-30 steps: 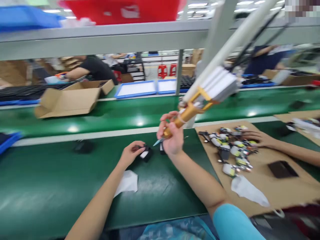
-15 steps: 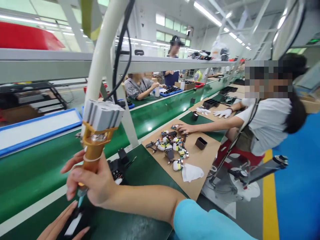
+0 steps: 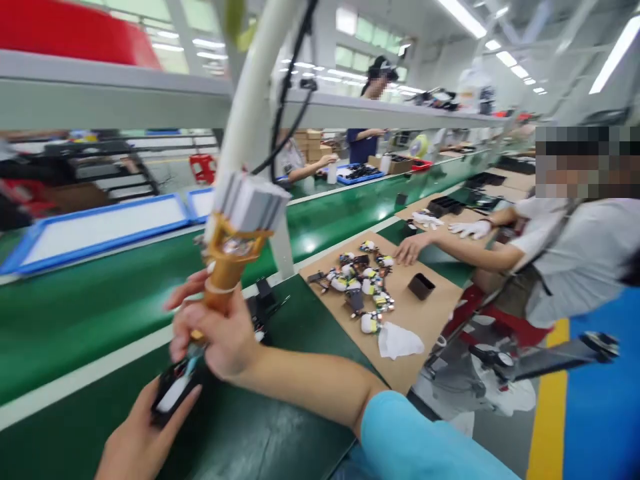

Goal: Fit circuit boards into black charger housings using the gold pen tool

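My right hand (image 3: 220, 337) is wrapped round a gold-coloured hand tool (image 3: 235, 250) with a finned silver block at its top. The tool stands nearly upright, its teal lower end (image 3: 193, 360) pointing down at a small black housing (image 3: 173, 395) with a white strip on it. Whether the tip touches the housing I cannot tell. My left hand (image 3: 135, 433) grips the housing between thumb and fingers, low over the green worktop. Just beyond my right hand lie black parts with thin leads (image 3: 265, 300), partly hidden behind it.
A brown board (image 3: 340, 327) to the right carries small circuit assemblies (image 3: 367, 283), a black case (image 3: 421, 286) and white tissue (image 3: 400, 341). A co-worker's hand (image 3: 413, 247) rests at its far edge. A green conveyor (image 3: 320, 227) runs behind; a white post (image 3: 250, 100) stands close by the tool.
My view has swung left and down, so everything sits further right. The co-worker's hand has moved off the circuit assemblies. My left hand now shows more clearly round the black housing.
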The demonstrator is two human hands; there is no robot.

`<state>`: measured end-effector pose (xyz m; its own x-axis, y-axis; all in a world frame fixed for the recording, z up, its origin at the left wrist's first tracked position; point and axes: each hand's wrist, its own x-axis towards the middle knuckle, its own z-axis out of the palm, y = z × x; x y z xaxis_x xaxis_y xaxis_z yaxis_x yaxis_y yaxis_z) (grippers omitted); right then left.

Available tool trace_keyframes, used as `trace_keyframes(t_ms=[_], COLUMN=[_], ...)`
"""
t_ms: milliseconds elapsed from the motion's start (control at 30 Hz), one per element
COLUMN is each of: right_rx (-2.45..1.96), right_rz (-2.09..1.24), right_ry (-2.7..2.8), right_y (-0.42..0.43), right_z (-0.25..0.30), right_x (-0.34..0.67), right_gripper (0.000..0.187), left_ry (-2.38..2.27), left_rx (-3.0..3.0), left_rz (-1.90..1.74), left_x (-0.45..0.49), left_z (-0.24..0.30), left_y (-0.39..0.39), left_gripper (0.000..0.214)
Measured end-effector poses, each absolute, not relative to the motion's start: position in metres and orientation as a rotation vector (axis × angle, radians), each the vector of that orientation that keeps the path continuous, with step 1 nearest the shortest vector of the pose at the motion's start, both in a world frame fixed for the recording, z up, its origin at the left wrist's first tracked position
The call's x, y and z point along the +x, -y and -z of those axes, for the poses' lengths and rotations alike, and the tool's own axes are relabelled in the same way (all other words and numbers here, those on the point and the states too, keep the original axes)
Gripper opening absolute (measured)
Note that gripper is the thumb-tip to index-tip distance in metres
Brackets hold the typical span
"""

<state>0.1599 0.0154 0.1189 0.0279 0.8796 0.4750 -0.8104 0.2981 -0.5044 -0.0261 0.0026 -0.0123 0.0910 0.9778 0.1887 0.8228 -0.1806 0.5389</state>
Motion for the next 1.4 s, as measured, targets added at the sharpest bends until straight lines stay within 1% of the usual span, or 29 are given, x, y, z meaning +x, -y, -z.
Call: trace_keyframes(t_ms=[67,200,333,467,600,700,1000,1233,1400], right_rx=[-0.119,-0.123,-0.147,-0.150,-0.198,-0.216,-0.192,-0.238,-0.174], right_rz=[-1.310,-1.253,-1.200,-1.165,-1.150,-1.144,-1.125,-1.123,-1.133], right_ry=[0.808,0.829,0.861,0.871,0.874,0.887,0.891,0.895,0.871], right_y=[-0.009,-0.004,-0.002,0.000,-0.001,0.000,0.003,0.003,0.004], right_z=[-0.120,-0.123,-0.123,-0.123,-0.122,-0.123,-0.125,-0.126,-0.125], right_x=[0.160,0.161,0.159,0.160,0.160,0.160,0.158,0.158,0.158], right_gripper=[0.042,0.039,0.036,0.032,0.034,0.034,0.028,0.036,0.035], left_ry=[-1.765,-1.607,-1.552,-1.554,-1.534,-1.508,-1.519,-1.529,-1.513], left_rx=[2.020,1.980,1.998,2.000,2.053,2.101,2.037,1.971,1.987], left_rz=[-0.870,-0.994,-1.116,-1.198,-1.262,-1.268,-1.231,-1.217,-1.196], left_x=[-0.008,0.012,0.007,0.000,-0.001,0.000,0.001,0.004,0.011], left_z=[-0.007,-0.030,-0.034,-0.036,-0.042,-0.046,-0.046,-0.044,-0.039], left_y=[0.014,0.025,0.032,0.038,0.040,0.041,0.043,0.041,0.039], left_gripper=[0.057,0.046,0.039,0.037,0.036,0.036,0.037,0.040,0.041])
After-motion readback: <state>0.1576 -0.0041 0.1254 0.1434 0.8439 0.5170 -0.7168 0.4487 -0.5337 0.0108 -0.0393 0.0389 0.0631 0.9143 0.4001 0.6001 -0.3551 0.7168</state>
